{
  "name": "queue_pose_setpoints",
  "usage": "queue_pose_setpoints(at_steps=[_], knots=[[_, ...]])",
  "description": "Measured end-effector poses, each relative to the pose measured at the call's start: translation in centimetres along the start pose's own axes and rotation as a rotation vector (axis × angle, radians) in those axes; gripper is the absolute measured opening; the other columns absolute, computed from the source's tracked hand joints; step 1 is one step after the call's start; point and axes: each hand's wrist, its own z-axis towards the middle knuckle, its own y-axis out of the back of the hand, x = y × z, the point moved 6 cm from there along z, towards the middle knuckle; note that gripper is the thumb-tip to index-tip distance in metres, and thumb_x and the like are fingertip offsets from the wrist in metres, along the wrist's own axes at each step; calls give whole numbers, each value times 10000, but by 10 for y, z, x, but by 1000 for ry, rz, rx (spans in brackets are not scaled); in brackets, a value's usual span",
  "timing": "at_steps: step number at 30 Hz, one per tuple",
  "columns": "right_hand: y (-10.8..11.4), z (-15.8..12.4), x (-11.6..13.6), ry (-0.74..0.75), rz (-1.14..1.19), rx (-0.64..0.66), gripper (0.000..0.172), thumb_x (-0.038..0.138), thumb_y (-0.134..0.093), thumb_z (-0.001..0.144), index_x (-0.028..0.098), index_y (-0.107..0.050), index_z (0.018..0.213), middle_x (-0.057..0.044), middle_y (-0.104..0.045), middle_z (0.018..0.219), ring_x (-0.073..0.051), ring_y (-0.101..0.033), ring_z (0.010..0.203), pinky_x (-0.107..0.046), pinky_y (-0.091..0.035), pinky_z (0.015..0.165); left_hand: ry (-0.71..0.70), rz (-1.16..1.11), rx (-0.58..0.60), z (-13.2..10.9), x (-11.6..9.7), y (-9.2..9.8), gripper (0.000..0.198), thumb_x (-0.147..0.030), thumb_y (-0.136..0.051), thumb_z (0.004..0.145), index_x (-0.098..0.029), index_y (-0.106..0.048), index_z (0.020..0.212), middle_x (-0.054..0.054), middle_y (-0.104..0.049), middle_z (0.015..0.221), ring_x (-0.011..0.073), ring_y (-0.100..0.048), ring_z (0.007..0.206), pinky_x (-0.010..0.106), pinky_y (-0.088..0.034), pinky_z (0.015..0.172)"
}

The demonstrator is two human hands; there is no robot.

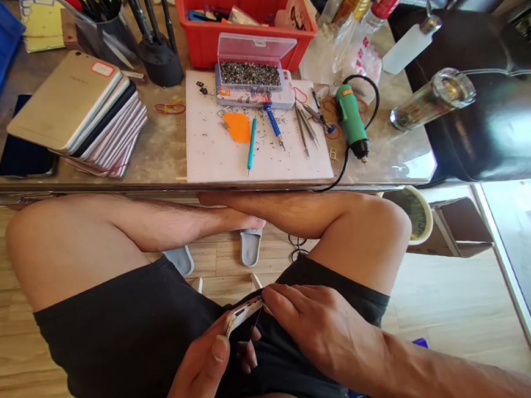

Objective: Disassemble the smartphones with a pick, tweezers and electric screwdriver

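On my feed, far left, a stack of phones (79,115) sits on the steel bench (162,167). Below it lie the black shorts (134,350), and over them the left hand (198,367) is clenched around a slim phone (243,314), thumb on the near edge. That phone is tilted in the lap, held between both hands. Up on the white mat (216,154), I can pick out an orange plastic pry pick (238,127), a box of screws (250,74) and tweezers (304,131). Back down, the right hand (324,329) grasps the phone's far end, fingertips (273,296) pressed on its edge. Further right on the bench sits a green power tool (349,115)
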Motion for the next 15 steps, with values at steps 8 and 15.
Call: queue_pose_setpoints(at_steps=[8, 15], knots=[[-6, -2, -7, 13, 41, 9, 152, 85, -426, 1046, 139, -566, 1021, -39, -662, 819, -171, -618, 635, -283, -493, 588, -10, -2, 39, 0, -11, -5, 574, -700, -459, 985, -227, -781, 1032, 35, -723, 851, 223, -638, 794, 307, -530, 794], [-15, -8, -16, 117, 16, -59, 175, 85, -404, 1057, 122, -557, 1135, -65, -686, 870, -159, -640, 661, -272, -501, 606, -52, 70, 53, 3, -9, -1, 564, -672, -423, 1009, -236, -777, 954, 19, -705, 796, 218, -651, 802, 295, -514, 827]])
